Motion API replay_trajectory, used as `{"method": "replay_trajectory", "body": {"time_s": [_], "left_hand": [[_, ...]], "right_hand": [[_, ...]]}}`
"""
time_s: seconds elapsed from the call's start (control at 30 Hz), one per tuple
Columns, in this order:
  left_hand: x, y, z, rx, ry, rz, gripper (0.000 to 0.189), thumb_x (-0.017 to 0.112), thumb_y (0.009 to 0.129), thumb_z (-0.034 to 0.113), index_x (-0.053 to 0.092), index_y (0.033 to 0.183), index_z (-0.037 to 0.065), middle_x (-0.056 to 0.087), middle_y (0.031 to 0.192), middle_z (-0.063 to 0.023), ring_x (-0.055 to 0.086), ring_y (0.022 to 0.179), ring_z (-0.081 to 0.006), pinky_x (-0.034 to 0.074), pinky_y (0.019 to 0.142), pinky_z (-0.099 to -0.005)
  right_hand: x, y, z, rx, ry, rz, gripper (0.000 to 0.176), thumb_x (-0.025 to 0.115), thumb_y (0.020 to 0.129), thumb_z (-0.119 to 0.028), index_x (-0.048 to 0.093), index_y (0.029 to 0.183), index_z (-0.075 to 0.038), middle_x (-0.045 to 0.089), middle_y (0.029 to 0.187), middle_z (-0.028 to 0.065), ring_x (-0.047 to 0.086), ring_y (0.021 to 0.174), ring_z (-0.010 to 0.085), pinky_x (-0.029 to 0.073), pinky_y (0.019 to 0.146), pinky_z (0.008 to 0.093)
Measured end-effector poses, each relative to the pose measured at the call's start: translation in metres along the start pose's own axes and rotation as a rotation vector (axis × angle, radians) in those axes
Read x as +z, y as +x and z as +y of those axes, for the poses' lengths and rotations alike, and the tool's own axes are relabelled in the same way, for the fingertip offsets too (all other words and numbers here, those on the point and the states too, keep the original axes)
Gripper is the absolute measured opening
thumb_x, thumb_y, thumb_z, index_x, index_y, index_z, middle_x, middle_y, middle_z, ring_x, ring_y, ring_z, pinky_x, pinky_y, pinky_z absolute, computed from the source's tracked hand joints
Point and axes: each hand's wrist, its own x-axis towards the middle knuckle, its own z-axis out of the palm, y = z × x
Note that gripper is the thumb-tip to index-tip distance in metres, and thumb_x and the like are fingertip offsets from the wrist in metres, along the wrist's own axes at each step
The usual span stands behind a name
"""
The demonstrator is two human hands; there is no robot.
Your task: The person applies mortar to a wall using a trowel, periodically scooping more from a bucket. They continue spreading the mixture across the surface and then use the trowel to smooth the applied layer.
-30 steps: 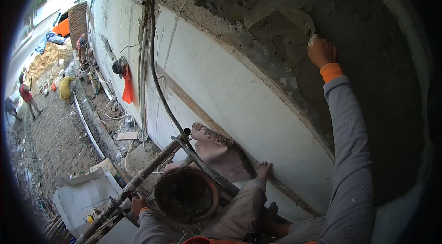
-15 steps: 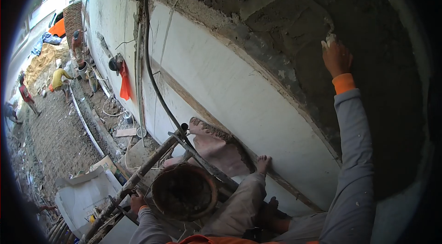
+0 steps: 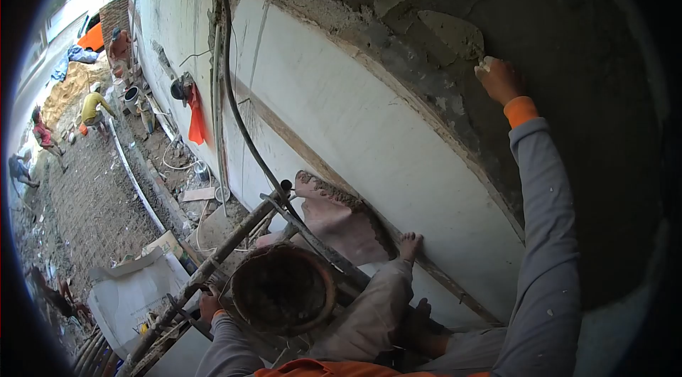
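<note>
In my right hand (image 3: 501, 81) is a trowel (image 3: 455, 34), held by its handle with the blade lying against wet grey mortar (image 3: 568, 93) on the wall. My left hand (image 3: 209, 304) is low on the left, its fingers curled round a scaffold pole (image 3: 234, 243) beside a bucket. That round bucket (image 3: 328, 299) stands between my left arm and my bent leg, with grey mortar (image 3: 280, 288) inside it. The left fingertips are partly hidden.
A dark hose (image 3: 234, 103) hangs down the white wall panels (image 3: 341, 107). My bare foot (image 3: 410, 245) rests on a narrow wooden ledge. Several people, including one in a yellow shirt (image 3: 92, 107), are on the ground below. An orange cloth (image 3: 195, 117) hangs on the wall.
My right hand has moved slightly left and down, and the trowel blade now shows its flat face. My left hand stays by the pole. People below have shifted posture.
</note>
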Motion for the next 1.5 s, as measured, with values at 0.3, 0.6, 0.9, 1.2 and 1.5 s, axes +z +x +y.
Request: {"method": "replay_trajectory", "body": {"time_s": [0.3, 0.6, 0.9, 1.2, 1.5], "left_hand": [[-0.004, 0.0, 0.002, 0.008, -0.084, -0.018, 0.045, 0.052, 0.084, 0.044, 0.063, 0.1, 0.004, 0.065, 0.101, -0.0227, 0.062, 0.098, -0.041, 0.048, 0.084, -0.051], [-0.002, 0.003, 0.001, 0.016, -0.036, -0.008, 0.054, 0.047, 0.089, 0.054, 0.066, 0.1, 0.005, 0.066, 0.099, -0.0207, 0.063, 0.094, -0.0382, 0.049, 0.081, -0.0496], [-0.004, 0.0, 0.0, 0.037, -0.071, -0.036, 0.055, 0.047, 0.088, 0.056, 0.067, 0.102, 0.006, 0.067, 0.097, -0.0209, 0.064, 0.091, -0.0394, 0.049, 0.08, -0.0509], [-0.016, -0.01, 0.009, 0.027, -0.06, 0.008, 0.055, 0.05, 0.086, 0.057, 0.069, 0.096, 0.006, 0.068, 0.093, -0.0207, 0.065, 0.092, -0.0385, 0.05, 0.08, -0.0501], [-0.027, -0.017, 0.013, -0.008, -0.081, -0.018, 0.053, 0.05, 0.086, 0.055, 0.069, 0.099, 0.008, 0.069, 0.096, -0.0188, 0.065, 0.093, -0.0369, 0.05, 0.081, -0.0486]], "right_hand": [[-0.064, 0.047, 0.061, -0.046, -0.003, 0.26, 0.033, 0.06, 0.087, -0.04, 0.064, 0.091, -0.007, 0.066, 0.092, 0.0193, 0.06, 0.091, 0.0425, 0.049, 0.075, 0.0474], [-0.125, 0.065, 0.123, 0.184, 0.567, 0.163, 0.032, 0.059, 0.088, -0.041, 0.061, 0.096, -0.01, 0.04, 0.062, -0.0012, 0.039, 0.045, 0.0085, 0.03, 0.039, 0.0292], [-0.121, 0.004, 0.159, 0.463, 0.82, 0.337, 0.043, 0.058, 0.087, -0.045, 0.057, 0.099, -0.003, 0.043, 0.063, 0.0007, 0.041, 0.043, 0.011, 0.035, 0.04, 0.0291], [0.006, -0.01, -0.027, -0.177, 0.282, 0.284, 0.039, 0.056, 0.086, -0.027, 0.054, 0.108, 0.005, 0.065, 0.1, 0.0253, 0.061, 0.097, 0.0438, 0.048, 0.084, 0.0494], [0.079, 0.017, -0.137, -0.186, 0.258, 0.079, 0.022, 0.061, 0.083, -0.019, 0.067, 0.094, -0.001, 0.067, 0.099, 0.0226, 0.064, 0.097, 0.0391, 0.052, 0.082, 0.0475]]}}
